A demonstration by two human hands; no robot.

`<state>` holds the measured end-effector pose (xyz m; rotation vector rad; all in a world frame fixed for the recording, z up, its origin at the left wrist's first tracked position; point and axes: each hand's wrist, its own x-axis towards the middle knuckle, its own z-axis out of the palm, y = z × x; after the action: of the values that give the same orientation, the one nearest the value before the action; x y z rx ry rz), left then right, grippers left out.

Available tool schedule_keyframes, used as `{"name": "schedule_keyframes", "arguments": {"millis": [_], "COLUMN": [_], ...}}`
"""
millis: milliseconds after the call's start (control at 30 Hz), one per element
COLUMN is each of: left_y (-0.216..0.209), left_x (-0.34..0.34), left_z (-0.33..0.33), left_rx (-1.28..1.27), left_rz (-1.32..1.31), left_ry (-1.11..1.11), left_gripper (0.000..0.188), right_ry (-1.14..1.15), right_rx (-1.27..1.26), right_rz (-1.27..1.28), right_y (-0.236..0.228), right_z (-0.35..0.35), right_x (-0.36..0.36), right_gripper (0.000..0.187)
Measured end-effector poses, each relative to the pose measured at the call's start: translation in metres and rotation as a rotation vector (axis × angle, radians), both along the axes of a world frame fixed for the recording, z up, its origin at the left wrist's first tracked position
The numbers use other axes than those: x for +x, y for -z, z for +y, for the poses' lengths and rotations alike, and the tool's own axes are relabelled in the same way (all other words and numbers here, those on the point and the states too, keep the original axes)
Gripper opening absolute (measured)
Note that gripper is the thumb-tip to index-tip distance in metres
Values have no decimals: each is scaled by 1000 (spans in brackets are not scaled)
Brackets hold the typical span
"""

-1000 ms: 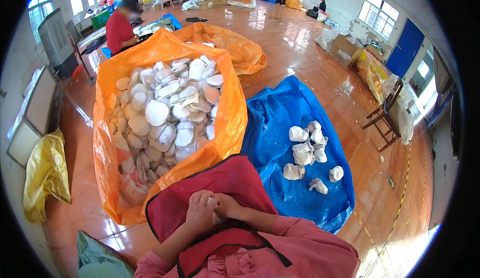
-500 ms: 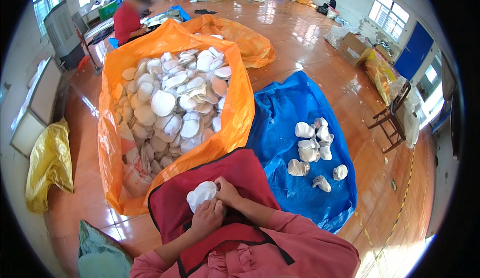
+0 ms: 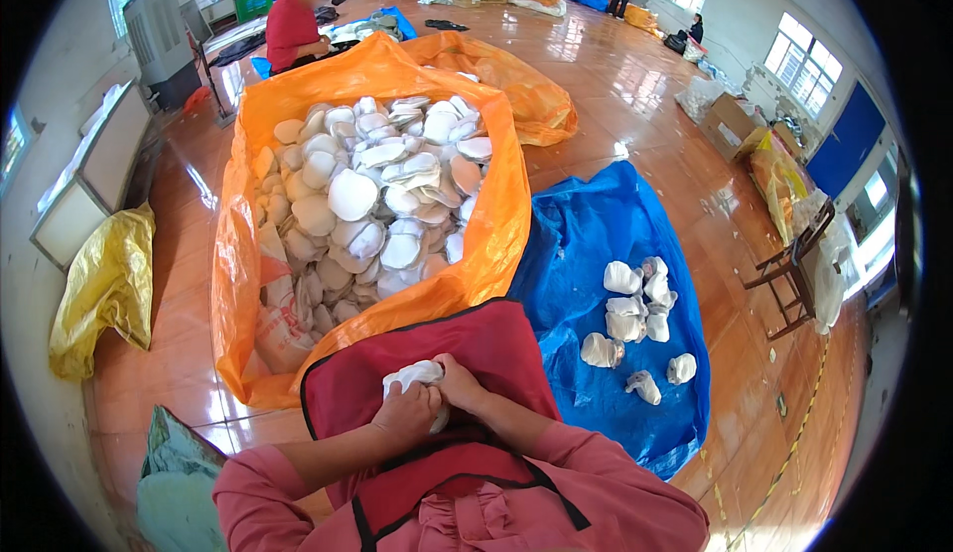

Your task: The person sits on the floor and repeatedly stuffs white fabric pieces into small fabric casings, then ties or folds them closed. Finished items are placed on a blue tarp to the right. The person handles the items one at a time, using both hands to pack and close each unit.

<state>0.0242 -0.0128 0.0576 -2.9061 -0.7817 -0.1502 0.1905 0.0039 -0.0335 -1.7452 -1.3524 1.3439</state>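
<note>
Over the dark-red apron [image 3: 476,344] across my lap I hold a bundle of white cloth pads [image 3: 415,373]. My left hand [image 3: 405,415] wraps round its near side, fingers closed. At its right edge, the fingers of my right hand [image 3: 459,383] are bent and pressed onto it. Just ahead stands a large open orange sack [image 3: 511,200], filled with a heap of white and cream round pads [image 3: 352,195]. To my right, several white bundles [image 3: 625,322] lie on a blue sheet [image 3: 566,244].
A folded orange sheet [image 3: 541,105] lies behind the sack. At the left are a yellow sack [image 3: 109,289] and a green sack [image 3: 179,483]. A wooden chair [image 3: 794,274] stands at the right. A person in red [image 3: 293,31] sits beyond the sack.
My left hand has shifted further over the white bundle, covering more of it, and my left elbow has swung outward. The whole view has shifted slightly; the bundles on the blue sheet look unchanged.
</note>
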Motion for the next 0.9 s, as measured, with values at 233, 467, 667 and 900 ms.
{"name": "schedule_keyframes", "arguments": {"millis": [233, 467, 667, 900], "left_y": [24, 29, 29, 12], "left_x": [15, 6, -11, -19], "left_z": [4, -5, -7, -17], "left_rx": [-42, -72, -75, -210], "left_rz": [-12, -116, -357, -158], "left_ry": [-217, -237, -296, -499], "left_gripper": [33, 26, 27, 13], "right_ry": [-106, -21, -167, -289], "right_rx": [20, -84, -246, -254], "right_rz": [-63, 125, 627, 672], "right_y": [13, 6, -17, -28], "right_z": [5, -9, -7, -10], "right_x": [6, -5, -9, -11], "right_gripper": [40, 33, 53, 60]}}
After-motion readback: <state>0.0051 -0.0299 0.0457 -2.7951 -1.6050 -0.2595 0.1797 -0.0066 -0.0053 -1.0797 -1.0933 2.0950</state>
